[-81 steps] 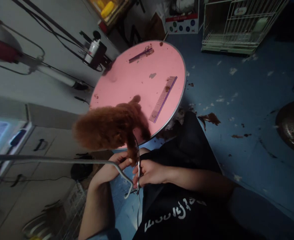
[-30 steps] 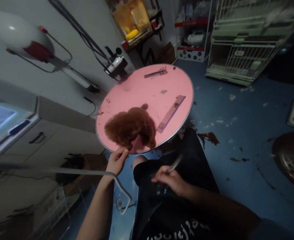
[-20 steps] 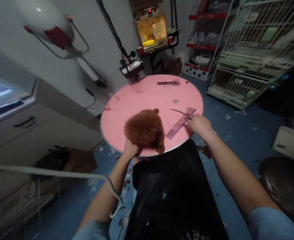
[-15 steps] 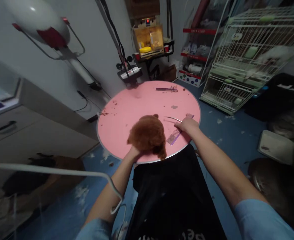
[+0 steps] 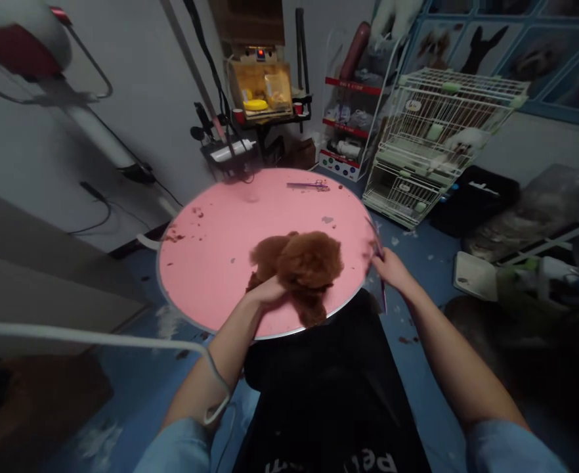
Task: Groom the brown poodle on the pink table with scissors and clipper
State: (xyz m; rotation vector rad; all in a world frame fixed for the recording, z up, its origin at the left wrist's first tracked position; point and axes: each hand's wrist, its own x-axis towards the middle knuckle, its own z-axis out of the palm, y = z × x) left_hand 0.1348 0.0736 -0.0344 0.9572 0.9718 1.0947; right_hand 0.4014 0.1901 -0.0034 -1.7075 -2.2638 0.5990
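Observation:
A small brown curly dog (image 5: 302, 263) stands on the round pink table (image 5: 211, 230), near its front edge. My left hand (image 5: 268, 291) is wrapped round the dog's front from below. My right hand (image 5: 390, 269) is at the table's right edge, fingers closed on a purple comb (image 5: 381, 289) that hangs down past the rim. The comb is blurred by motion. Whether the curved scissors are in that hand too cannot be made out. My black apron (image 5: 329, 387) fills the lower middle.
Purple scissors (image 5: 309, 186) lie at the table's far side. A bent metal grooming arm (image 5: 97, 338) crosses the lower left. White wire cages (image 5: 432, 144) and a red shelf (image 5: 348, 125) stand behind. Hair clumps litter the blue floor (image 5: 417, 230).
The scissors left the dog's leg and my right hand swung to the comb on the table's right, then drew it to the rim. My left hand moved from the leg to the dog's body.

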